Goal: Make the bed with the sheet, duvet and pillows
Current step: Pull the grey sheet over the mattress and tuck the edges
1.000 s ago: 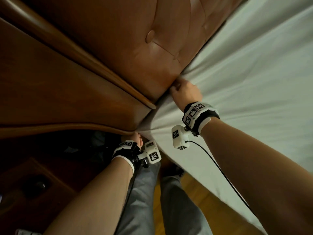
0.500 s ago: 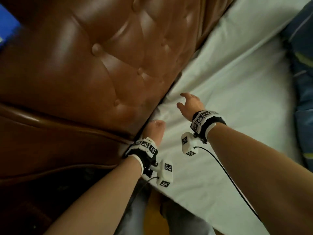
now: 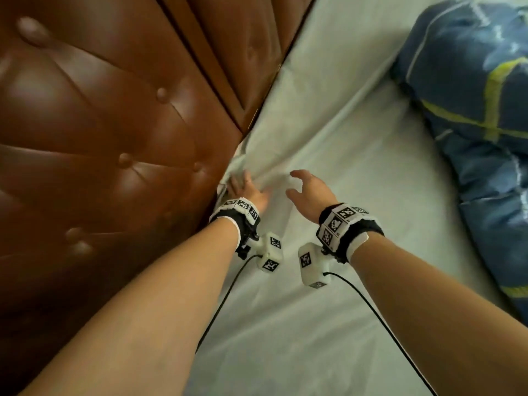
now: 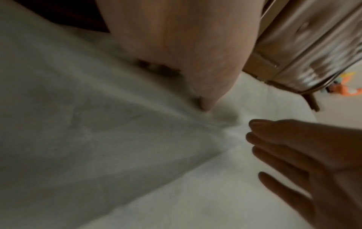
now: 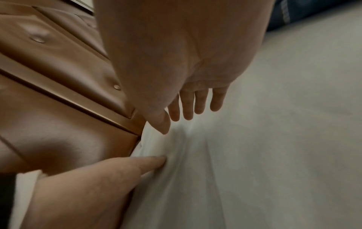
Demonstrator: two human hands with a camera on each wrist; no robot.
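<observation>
**Both hands at the sheet's bunched edge by the headboard**

Where the brown buttoned headboard [image 3: 120,132] fills the left of the head view, its lower edge runs on a slant from upper middle down toward the wrists, and the white sheet [image 3: 328,172] meets it along that line. The sheet lies spread over the bed, its long run following the headboard's edge up and to the right; creases fan out from a gathered spot just beside the padding, pointing away across the mattress. At that spot a little cloth stands up in folds against the leather.

The left hand [image 3: 245,190] lies low at the seam, fingers straight and flat on the sheet, touching the bunched cloth just beside the headboard; the right wrist view shows one extended finger [image 5: 149,162] pressing into the folds, with nothing gripped. Its forearm comes up from the lower left.

The right hand [image 3: 310,192] hovers just to the right of the same folds, palm down, fingers spread and loosely bent with the thumb apart, holding nothing; the left wrist view shows its fingers [image 4: 290,139] above the sheet, near but apart.

Farther right, a blue duvet [image 3: 483,110] with yellow-green stripes lies heaped on the sheet, well apart from both hands.
</observation>
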